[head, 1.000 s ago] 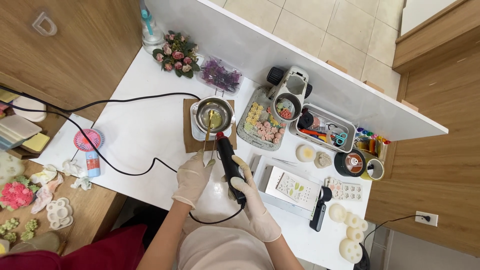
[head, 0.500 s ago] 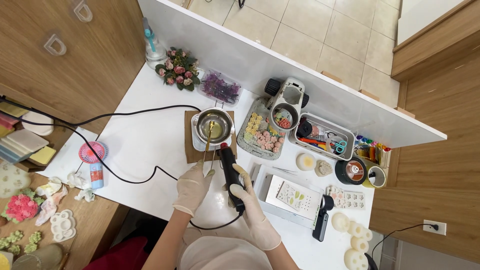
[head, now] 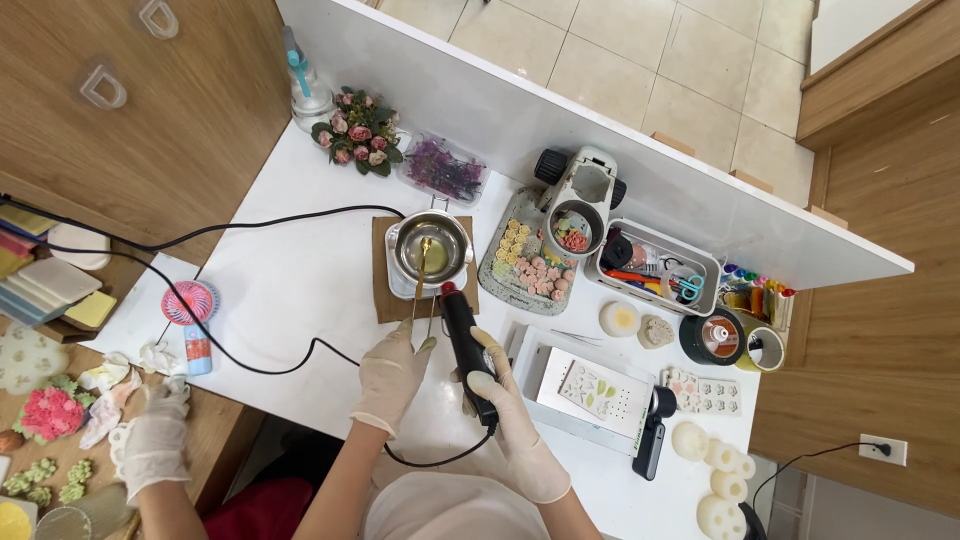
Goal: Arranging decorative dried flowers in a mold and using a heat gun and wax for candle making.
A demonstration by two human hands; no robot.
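A: Where were our hands?

B: Right hand (head: 512,408) had a closed grip round the black heat tool (head: 468,345), tip just by the metal pot (head: 430,250). Left hand (head: 392,372) pinched the tweezers (head: 421,300), tips down in the pot.

A: And the pot?

B: On a brown mat (head: 388,290), mid-worktop (head: 290,290).

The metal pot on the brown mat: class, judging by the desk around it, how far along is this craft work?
Done: small cast flowers fill the grey tray, and white moulded pieces sit at the table edge. In hand: the left hand holds tweezers dipping into yellow liquid in the metal pot, while the right hand grips a black corded tool pointed at the pot. Left: liquid remains in the pot.
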